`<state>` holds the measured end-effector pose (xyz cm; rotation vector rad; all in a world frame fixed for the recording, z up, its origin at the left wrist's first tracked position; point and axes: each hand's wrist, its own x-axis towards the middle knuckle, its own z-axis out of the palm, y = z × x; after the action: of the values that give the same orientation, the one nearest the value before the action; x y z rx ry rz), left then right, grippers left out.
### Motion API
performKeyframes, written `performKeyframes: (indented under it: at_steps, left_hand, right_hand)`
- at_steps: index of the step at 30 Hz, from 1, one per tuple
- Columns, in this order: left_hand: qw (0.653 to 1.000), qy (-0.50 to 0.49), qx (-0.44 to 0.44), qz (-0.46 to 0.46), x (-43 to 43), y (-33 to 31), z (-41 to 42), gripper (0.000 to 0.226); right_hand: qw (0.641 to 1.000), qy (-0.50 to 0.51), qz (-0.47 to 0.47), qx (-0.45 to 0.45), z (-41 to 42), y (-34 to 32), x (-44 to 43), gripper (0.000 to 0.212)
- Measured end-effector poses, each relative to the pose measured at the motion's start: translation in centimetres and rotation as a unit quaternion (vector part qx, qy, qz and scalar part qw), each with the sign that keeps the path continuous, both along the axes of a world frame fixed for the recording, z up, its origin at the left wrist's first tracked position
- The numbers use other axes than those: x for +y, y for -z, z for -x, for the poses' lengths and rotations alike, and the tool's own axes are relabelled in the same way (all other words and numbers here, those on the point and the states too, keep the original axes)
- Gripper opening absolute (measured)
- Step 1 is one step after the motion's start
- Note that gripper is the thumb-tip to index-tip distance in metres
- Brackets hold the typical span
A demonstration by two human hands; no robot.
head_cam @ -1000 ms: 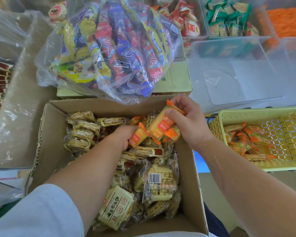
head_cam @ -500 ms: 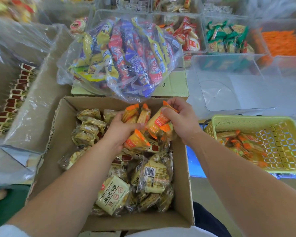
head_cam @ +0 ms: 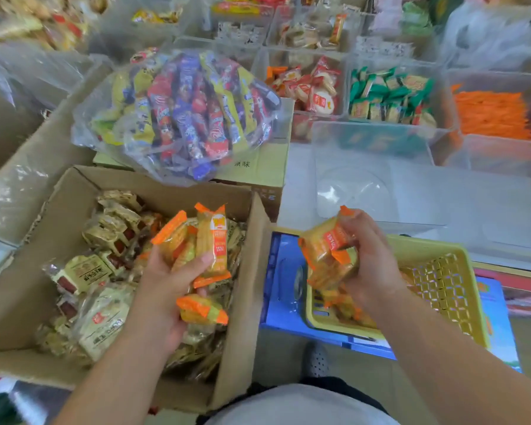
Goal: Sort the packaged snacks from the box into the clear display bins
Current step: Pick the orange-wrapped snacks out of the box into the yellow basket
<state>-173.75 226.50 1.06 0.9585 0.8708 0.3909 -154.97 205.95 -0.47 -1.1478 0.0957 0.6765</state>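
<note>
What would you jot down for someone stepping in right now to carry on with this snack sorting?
Left hand: over the brown cardboard box, fingers curled round a bunch of orange-ended yellow snack packets.
Right hand: over the yellow plastic lattice basket, gripping a second bunch of the same packets.
Done: a few loose orange packets already lie in the basket.
Left: drop both bunches, then deal with the many beige-wrapped snacks in the box. The clear plastic display bins sit just behind the basket.
</note>
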Motion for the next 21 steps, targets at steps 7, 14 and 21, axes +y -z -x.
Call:
performKeyframes:
  at_steps: [7, 14, 21]
  left_hand:
    - [0.997, -0.005, -0.01, -0.072, -9.6, 0.5, -4.5, 0.063]
    - [0.979, -0.006, 0.055, -0.195, -14.4, 2.7, -7.0, 0.075]
    - [0.941, 0.033, 0.108, -0.318, -15.6, 3.1, -9.7, 0.076]
  right_hand:
    - [0.96, -0.008, 0.26, -0.101, -5.5, 3.2, -14.8, 0.01]
    - [0.862, -0.161, 0.409, -0.252, -7.1, 5.9, -17.4, 0.023]
    - [0.651, -0.473, 0.502, -0.316, -7.4, 8.4, -16.7, 0.048]
